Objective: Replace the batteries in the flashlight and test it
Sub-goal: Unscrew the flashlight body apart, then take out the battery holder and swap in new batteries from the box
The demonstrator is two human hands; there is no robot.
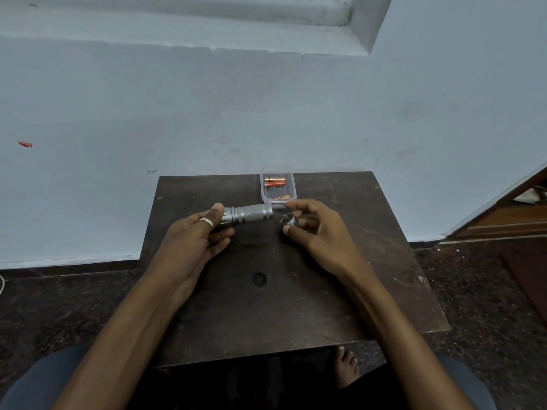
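A silver flashlight body (250, 214) lies sideways just above the dark wooden table (266, 306), its open rear end pointing right. My left hand (196, 235) grips its head end. My right hand (318, 229) pinches the detached tail cap (288, 219), whose spring faces the flashlight, a short gap to the right of the body. Behind them stands a small clear plastic box (291, 196) holding several small batteries (275, 182), orange, red and gold.
The table stands against a pale blue wall (207, 113) on a dark speckled floor (488, 291). A wooden door frame (509, 214) is at the right. My knees and a bare foot (347, 365) show below the table's near edge.
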